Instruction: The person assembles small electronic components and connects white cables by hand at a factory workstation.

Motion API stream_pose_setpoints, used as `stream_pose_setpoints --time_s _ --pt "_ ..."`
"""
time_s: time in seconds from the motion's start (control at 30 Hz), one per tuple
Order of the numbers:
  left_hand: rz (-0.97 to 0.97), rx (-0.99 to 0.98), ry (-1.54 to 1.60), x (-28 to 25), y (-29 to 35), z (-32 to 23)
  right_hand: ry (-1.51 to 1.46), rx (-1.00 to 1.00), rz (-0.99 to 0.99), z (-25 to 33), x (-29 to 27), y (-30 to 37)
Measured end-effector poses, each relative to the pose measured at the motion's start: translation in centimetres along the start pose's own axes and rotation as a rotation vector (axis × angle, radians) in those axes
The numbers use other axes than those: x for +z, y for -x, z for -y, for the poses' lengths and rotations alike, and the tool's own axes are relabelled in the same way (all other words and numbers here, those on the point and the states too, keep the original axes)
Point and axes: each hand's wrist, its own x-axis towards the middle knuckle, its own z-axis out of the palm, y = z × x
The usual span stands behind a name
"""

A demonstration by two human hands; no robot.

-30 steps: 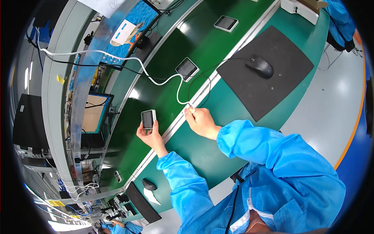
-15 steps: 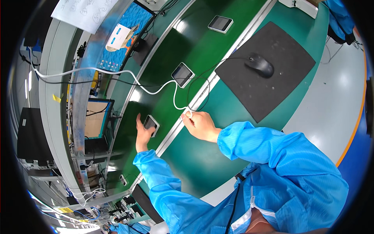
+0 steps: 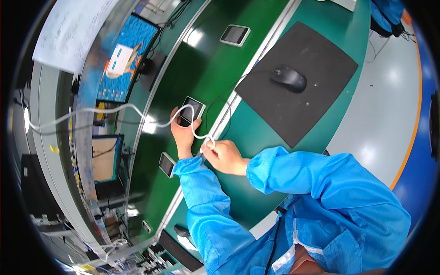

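My left hand (image 3: 184, 136) reaches over the green strip, thumb and fingers gripping the near end of a small white-framed device with a dark screen (image 3: 194, 109). The device lies flat, its near end partly hidden by the hand. Just right of it, my right hand (image 3: 224, 157) is closed in a pinch on the end of a white cable (image 3: 193, 123) above the metal rail. The cable loops across the device's screen and runs off to the left. A similar device (image 3: 166, 164) lies below my left hand, apart from it.
Another such device (image 3: 234, 35) lies farther up the green strip, and a smaller-looking one (image 3: 146, 226) near its lower end. At right, a black mouse (image 3: 289, 79) rests on a dark mat (image 3: 298, 107). A monitor (image 3: 123, 62) and a metal frame (image 3: 50, 110) stand at left.
My left hand has left the lower device and moved up to the one above, which it now grips. My right hand keeps its pinch on the cable. The whole view has shifted slightly.
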Motion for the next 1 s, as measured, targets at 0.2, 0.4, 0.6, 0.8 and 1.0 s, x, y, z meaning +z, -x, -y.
stream_pose_setpoints --time_s 0.2,0.4,0.6,0.8,1.0 --pt "-0.384 -0.113 0.094 -1.6 13.5 -0.2 0.097 0.049 0.129 -0.8 0.0 -0.4" --pt "-0.520 -0.241 0.153 -0.2 18.2 -3.4 0.197 0.053 0.274 -0.3 -0.3 -0.2" --pt "-0.548 -0.269 0.127 -0.5 18.2 -2.9 0.211 0.074 0.340 -0.1 0.1 0.3" --pt "-0.576 -0.231 -0.048 0.2 18.1 -3.1 0.182 0.051 0.243 -0.2 0.3 0.4" --pt "-0.618 -0.179 -0.250 1.0 17.5 -6.2 0.144 0.091 0.150 0.1 0.0 0.2"
